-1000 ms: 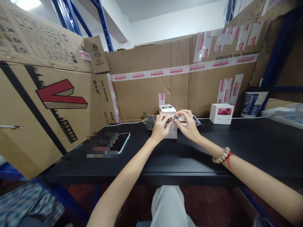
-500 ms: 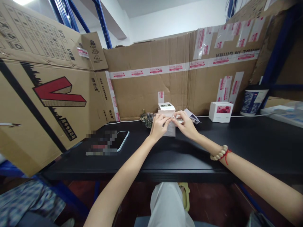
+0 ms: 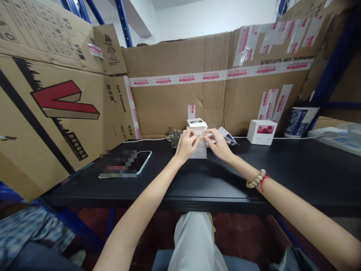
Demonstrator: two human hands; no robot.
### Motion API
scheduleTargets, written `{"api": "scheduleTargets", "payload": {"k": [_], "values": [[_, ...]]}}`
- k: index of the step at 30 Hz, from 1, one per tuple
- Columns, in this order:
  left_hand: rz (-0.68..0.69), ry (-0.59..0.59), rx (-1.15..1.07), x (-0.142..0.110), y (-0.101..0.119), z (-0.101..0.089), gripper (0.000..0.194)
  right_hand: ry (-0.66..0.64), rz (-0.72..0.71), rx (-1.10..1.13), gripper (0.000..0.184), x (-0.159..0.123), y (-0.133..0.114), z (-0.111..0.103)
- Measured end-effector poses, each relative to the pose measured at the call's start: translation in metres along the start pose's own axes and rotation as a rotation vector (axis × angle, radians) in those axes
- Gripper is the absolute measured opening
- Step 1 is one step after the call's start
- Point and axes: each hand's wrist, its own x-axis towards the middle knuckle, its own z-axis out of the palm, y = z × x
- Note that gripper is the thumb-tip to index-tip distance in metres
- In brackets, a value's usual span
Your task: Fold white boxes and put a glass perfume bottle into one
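A white box [image 3: 200,152] stands upright on the black table, its upper part showing behind my fingers. My left hand [image 3: 186,145] is at its left front, fingers bent and pinched together. From the right, my right hand [image 3: 219,143] reaches to the front of the box, thumb and forefinger close together. Whatever lies between the fingertips is too small to make out. Several small glass bottles [image 3: 176,138] stand just left of my left hand, partly hidden by it. Behind my right hand lies an opened white carton [image 3: 227,136] with its flaps out.
On the right, a white box with a pink flower picture [image 3: 262,132] stands near a blue-and-white cup [image 3: 301,121] and a pale plastic tray [image 3: 335,137]. A phone [image 3: 143,162] lies at left. Cardboard walls [image 3: 169,105] enclose the back and left; a white cable [image 3: 287,138] runs along the back.
My hands have drawn slightly apart in front of the white box, the right fingertips moving up a little. The whole view has shifted slightly; the boxes and bottles stay in place.
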Motion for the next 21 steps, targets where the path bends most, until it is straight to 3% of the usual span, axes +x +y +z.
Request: {"api": "scheduleTargets", "payload": {"k": [8, 14, 17, 19, 21], "values": [[-0.127, 0.061, 0.137, -0.009, -0.02, -0.011, 0.022, -0.07, -0.003, -0.168, 0.031, -0.006, 0.016, -0.01], [-0.159, 0.065, 0.143, -0.004, -0.018, -0.021, 0.016, -0.064, -0.096, -0.304, 0.033, -0.007, -0.002, -0.014], [-0.201, 0.16, 0.131, 0.0, -0.008, -0.041, 0.015, 0.044, -0.162, -0.36, 0.027, -0.009, -0.021, -0.026], [-0.262, 0.333, 0.064, -0.002, 0.002, -0.064, 0.017, 0.115, -0.21, -0.395, 0.022, -0.018, -0.034, -0.041], [-0.319, 0.415, -0.003, -0.009, 0.012, -0.087, 0.021, 0.119, -0.242, -0.425, 0.022, -0.033, -0.045, -0.058]]}}
